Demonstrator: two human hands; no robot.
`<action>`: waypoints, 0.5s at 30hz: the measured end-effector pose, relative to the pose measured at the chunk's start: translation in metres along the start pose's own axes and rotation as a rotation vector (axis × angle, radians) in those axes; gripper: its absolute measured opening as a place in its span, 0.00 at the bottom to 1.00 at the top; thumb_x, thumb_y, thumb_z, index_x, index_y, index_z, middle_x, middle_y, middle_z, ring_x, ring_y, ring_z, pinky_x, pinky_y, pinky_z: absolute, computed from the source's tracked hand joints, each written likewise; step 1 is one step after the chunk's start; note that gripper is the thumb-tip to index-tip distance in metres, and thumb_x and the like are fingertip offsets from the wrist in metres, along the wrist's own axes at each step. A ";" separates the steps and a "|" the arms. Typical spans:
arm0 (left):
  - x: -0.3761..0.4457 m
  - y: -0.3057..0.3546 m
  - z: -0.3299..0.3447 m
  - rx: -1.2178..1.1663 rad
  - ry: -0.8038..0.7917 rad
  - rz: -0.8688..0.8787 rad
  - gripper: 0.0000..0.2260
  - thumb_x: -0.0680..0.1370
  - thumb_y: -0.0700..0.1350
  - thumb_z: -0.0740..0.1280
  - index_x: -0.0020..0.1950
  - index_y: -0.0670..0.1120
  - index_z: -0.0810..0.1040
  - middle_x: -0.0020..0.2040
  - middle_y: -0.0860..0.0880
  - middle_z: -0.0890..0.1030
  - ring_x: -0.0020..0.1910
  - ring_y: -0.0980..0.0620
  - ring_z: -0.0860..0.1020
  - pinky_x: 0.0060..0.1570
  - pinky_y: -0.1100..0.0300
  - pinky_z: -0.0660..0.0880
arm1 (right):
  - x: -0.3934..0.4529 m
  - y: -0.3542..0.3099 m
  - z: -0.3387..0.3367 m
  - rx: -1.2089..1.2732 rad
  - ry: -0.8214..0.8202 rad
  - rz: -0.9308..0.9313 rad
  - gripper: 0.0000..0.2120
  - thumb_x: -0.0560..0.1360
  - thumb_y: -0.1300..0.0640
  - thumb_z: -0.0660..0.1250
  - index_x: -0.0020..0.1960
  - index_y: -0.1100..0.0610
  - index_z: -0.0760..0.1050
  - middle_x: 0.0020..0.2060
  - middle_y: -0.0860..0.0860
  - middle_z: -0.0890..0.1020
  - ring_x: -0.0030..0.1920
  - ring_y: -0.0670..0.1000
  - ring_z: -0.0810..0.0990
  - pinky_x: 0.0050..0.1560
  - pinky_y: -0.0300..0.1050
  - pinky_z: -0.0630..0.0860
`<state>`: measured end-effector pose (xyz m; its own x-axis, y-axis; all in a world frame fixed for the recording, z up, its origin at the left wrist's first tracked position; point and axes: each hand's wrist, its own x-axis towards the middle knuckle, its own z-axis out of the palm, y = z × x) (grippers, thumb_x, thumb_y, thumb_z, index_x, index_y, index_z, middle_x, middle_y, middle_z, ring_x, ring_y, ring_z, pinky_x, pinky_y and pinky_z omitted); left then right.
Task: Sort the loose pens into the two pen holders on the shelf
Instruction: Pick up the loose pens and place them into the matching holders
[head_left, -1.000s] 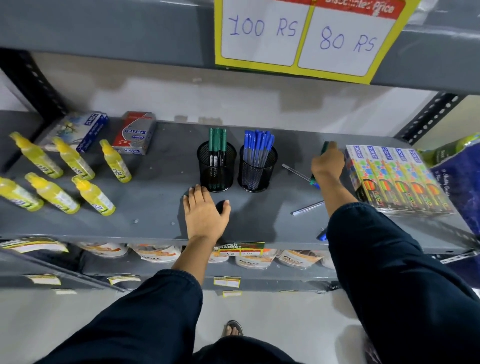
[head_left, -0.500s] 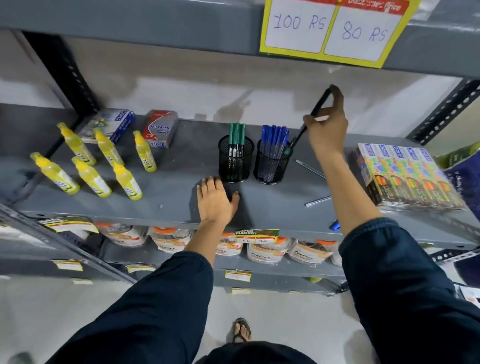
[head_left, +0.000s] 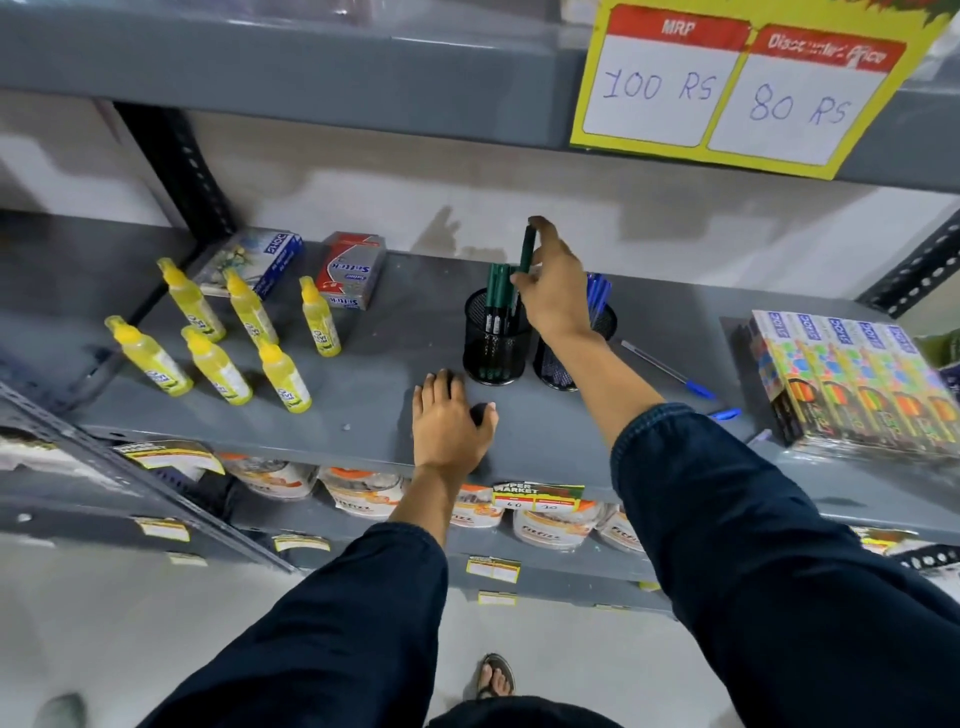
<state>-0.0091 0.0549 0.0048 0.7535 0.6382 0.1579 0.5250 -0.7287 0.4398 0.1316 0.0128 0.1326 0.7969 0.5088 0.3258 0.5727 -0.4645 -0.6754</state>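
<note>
1. Right hand (head_left: 556, 291) sits over the left pen holder (head_left: 496, 345); its fingers pinch a green pen (head_left: 528, 249) near the upright, top end up, lower end hidden behind the hand.
2. That holder already has green pens; the right pen holder (head_left: 605, 325), touching or just beside it, has blue ones. So the sort looks colour-based, and this pen is lined up for the green holder.
3. Left hand (head_left: 449, 421) lies flat on the shelf (head_left: 363, 415) just in front of the green holder, fingers spread, gripping nothing. Likely a brace while reaching.
4. Still loose: one blue-capped pen (head_left: 667, 370) lying on the shelf right of the holders, plus a blue cap end (head_left: 726, 414) showing beside the right sleeve.
5. Next, by my read: drop the green one in, then move the blue ones to the right holder.
</note>
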 end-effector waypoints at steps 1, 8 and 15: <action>0.000 0.000 0.000 -0.005 0.005 0.000 0.26 0.75 0.52 0.63 0.65 0.36 0.67 0.68 0.36 0.69 0.69 0.38 0.63 0.71 0.45 0.56 | 0.000 0.002 0.004 -0.028 -0.026 -0.002 0.28 0.74 0.68 0.66 0.70 0.57 0.62 0.56 0.62 0.77 0.51 0.60 0.80 0.51 0.51 0.77; 0.000 0.000 0.001 -0.025 0.026 0.005 0.25 0.74 0.51 0.65 0.64 0.36 0.69 0.67 0.36 0.71 0.68 0.37 0.65 0.70 0.44 0.58 | 0.002 0.007 0.020 -0.076 -0.139 0.025 0.25 0.74 0.67 0.67 0.69 0.60 0.66 0.62 0.62 0.73 0.57 0.61 0.78 0.58 0.51 0.76; 0.001 -0.001 0.002 0.003 0.019 0.005 0.24 0.74 0.51 0.63 0.64 0.36 0.69 0.66 0.36 0.71 0.68 0.38 0.65 0.70 0.44 0.59 | -0.001 0.001 0.017 -0.077 -0.125 0.041 0.25 0.75 0.65 0.67 0.70 0.60 0.64 0.63 0.61 0.71 0.56 0.60 0.78 0.58 0.49 0.76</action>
<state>-0.0084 0.0557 0.0029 0.7481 0.6395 0.1770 0.5228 -0.7323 0.4365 0.1282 0.0240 0.1205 0.7928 0.5720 0.2105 0.5567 -0.5389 -0.6322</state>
